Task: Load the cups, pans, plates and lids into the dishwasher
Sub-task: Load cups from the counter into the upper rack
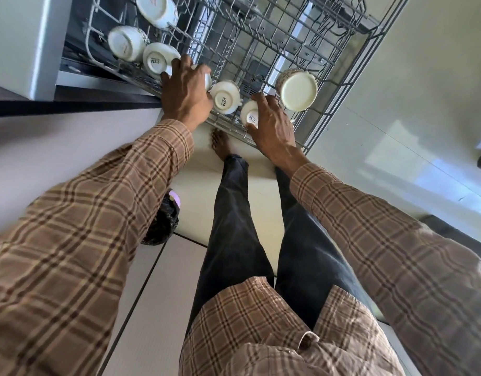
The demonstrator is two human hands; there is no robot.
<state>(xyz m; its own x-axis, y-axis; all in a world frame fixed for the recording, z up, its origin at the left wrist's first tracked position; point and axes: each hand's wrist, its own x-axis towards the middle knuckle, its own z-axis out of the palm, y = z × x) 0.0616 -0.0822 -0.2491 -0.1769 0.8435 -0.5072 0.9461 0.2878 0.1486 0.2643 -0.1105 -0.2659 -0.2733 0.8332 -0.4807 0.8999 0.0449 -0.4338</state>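
Rack (pixel 328 77): seven cups (pixel 225 96), two hands (pixel 186 92).

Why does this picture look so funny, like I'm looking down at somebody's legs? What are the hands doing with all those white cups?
The camera sits on a person's head, so you look down along their arms and legs. In front is a dishwasher rack, a wire basket pulled out. White cups stand in it upside down. The left hand is curled over one cup, mostly hidden beneath it. The right hand grips another cup at the rack's front edge. Between them sits a loose cup, and a bigger patterned mug stands to the right.
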